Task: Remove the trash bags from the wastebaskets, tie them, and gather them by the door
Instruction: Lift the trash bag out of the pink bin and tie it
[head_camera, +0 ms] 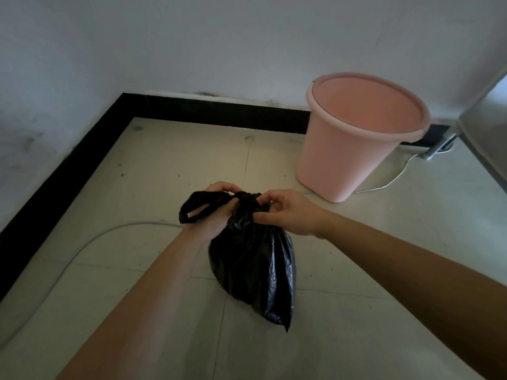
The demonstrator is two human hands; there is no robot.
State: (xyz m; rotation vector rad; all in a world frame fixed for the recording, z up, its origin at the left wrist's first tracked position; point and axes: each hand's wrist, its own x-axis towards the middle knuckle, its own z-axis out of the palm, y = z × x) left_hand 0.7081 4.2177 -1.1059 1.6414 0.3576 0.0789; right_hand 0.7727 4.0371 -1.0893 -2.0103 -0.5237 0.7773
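A black trash bag [252, 270] hangs in the air above the tiled floor, low in the middle of the view. My left hand [211, 220] grips its gathered neck, and a loop handle sticks out to the left. My right hand [288, 212] pinches the twisted top of the bag from the right. Both hands meet at a bunched knot. A pink wastebasket [343, 149] stands on the floor behind and to the right, with no bag inside it.
White walls with a black baseboard [68, 176] form a corner at the left and back. A pale cable [82, 248] curves over the floor at the left. A metal furniture leg [439, 144] and a grey panel stand at the right edge, with a thin wire beside the wastebasket.
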